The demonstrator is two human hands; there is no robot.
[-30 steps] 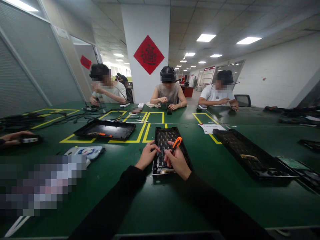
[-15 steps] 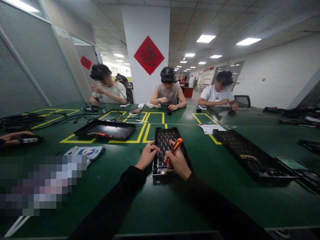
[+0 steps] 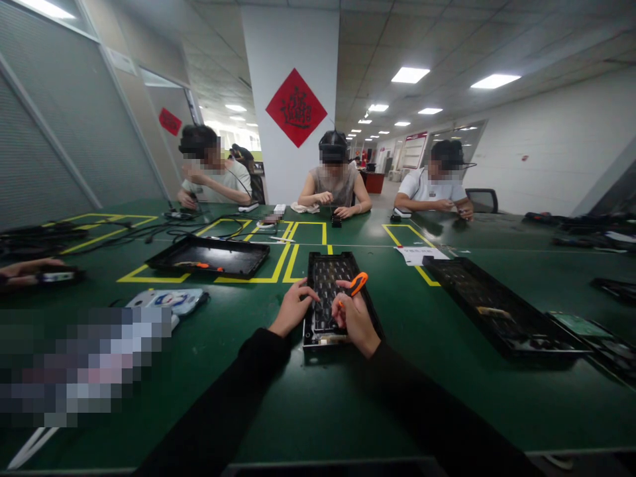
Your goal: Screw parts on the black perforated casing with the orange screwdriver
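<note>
The right hand (image 3: 354,319) holds an orange-handled tool (image 3: 358,283) in closed fingers over the black casing (image 3: 325,298); the left hand (image 3: 297,306), fingers bent and slightly parted, rests at its left edge; the casing lies on the green desk (image 3: 308,404) (yellow tape (image 3: 248,280) beyond it).

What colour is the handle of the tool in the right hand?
Orange and black, seen in the head view.

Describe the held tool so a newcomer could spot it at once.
On the green table, find the narrow black tray in the middle. Over it, the right hand grips the orange-handled tool, its handle sticking up. The other orange items lie in the wide tray farther left.
</note>
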